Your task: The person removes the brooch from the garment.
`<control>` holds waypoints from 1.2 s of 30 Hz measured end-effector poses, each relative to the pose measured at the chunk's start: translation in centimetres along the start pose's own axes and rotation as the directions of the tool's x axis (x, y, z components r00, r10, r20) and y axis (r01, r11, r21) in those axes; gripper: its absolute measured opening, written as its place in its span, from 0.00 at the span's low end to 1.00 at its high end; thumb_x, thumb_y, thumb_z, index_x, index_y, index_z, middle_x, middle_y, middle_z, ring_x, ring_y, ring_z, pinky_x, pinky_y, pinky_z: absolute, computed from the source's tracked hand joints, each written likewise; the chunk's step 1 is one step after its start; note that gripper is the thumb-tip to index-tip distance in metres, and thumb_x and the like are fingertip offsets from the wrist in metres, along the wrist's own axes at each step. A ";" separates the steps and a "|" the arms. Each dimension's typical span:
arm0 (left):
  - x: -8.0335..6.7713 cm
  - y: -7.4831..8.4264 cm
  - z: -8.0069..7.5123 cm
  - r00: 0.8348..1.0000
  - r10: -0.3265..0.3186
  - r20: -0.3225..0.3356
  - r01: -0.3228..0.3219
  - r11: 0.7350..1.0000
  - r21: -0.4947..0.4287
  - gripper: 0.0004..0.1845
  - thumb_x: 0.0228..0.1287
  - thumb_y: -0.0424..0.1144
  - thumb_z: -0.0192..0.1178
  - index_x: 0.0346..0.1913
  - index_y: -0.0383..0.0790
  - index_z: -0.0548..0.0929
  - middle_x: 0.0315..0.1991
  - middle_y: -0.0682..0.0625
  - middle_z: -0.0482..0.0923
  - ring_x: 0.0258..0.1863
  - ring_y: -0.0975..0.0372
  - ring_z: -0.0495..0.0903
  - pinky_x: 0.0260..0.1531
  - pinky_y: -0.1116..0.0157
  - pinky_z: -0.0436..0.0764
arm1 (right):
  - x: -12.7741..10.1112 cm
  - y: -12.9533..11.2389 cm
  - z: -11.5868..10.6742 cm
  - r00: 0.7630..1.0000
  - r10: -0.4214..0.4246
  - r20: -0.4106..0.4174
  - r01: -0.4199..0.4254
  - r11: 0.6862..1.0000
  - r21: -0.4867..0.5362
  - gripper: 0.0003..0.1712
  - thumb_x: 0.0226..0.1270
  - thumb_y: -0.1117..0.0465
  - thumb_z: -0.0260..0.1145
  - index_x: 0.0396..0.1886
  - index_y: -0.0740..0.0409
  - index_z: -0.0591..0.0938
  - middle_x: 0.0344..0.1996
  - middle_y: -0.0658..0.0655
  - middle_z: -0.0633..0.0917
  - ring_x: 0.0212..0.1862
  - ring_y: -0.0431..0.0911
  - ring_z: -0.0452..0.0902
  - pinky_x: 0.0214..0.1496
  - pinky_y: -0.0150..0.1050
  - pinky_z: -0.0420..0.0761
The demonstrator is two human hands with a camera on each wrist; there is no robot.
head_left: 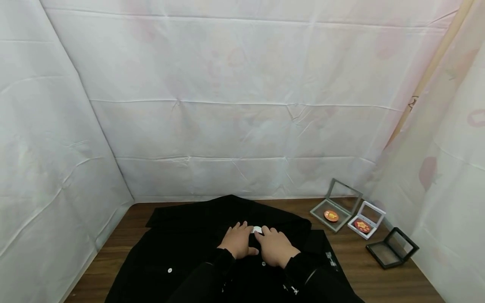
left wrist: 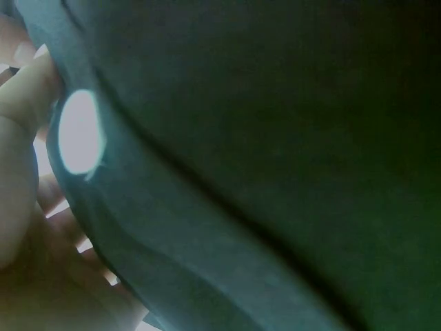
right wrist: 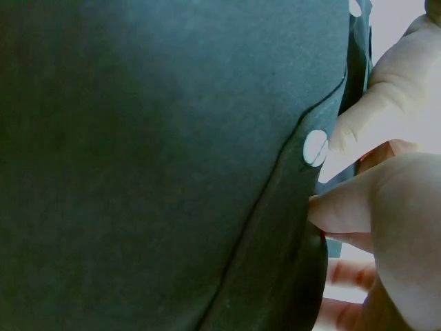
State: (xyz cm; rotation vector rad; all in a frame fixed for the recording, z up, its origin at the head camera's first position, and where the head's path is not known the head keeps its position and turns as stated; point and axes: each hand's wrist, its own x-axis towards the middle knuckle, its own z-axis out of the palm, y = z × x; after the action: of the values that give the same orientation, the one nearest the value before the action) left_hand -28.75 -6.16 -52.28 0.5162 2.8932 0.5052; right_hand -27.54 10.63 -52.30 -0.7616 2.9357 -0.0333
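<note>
A black shirt [head_left: 166, 244] with white buttons lies spread on the wooden table, under both forearms. Near its collar, the left hand [head_left: 236, 240] pinches the front edge, thumb nearest the right hand. Facing it, the right hand [head_left: 277, 248] grips the same edge, and the two hands almost meet. Between them shows a white label [head_left: 257, 229]. In the right wrist view a white button [right wrist: 315, 148] sits on the shirt's front strip, close to both thumbs. A bright white button [left wrist: 81, 132] lies beside the left thumb in the left wrist view. The cloth hides some fingertips.
Three open hinged compacts stand at the table's right: a grey one [head_left: 323, 213] and a white one [head_left: 354, 225], each with an orange-red disc, and a black one [head_left: 382, 254]. Pale cloth walls [head_left: 235, 126] enclose the back and sides.
</note>
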 end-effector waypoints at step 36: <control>-0.3 0.5 -0.2 0.998 -0.056 -0.026 0.059 0.985 0.163 0.48 0.59 0.63 0.73 0.75 0.39 0.70 0.77 0.38 0.62 0.75 0.45 0.63 0.71 0.44 0.65 | 2.3 2.9 -1.5 0.994 0.102 -0.039 -0.080 0.926 0.370 0.30 0.71 0.56 0.70 0.66 0.68 0.76 0.62 0.69 0.79 0.62 0.60 0.78 0.64 0.56 0.77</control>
State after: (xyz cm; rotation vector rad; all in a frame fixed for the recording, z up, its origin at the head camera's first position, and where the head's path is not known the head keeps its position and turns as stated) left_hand -28.32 -5.89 -51.90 0.4502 2.9768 0.2671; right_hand -31.09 12.02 -51.17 -0.5728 2.8807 -0.5894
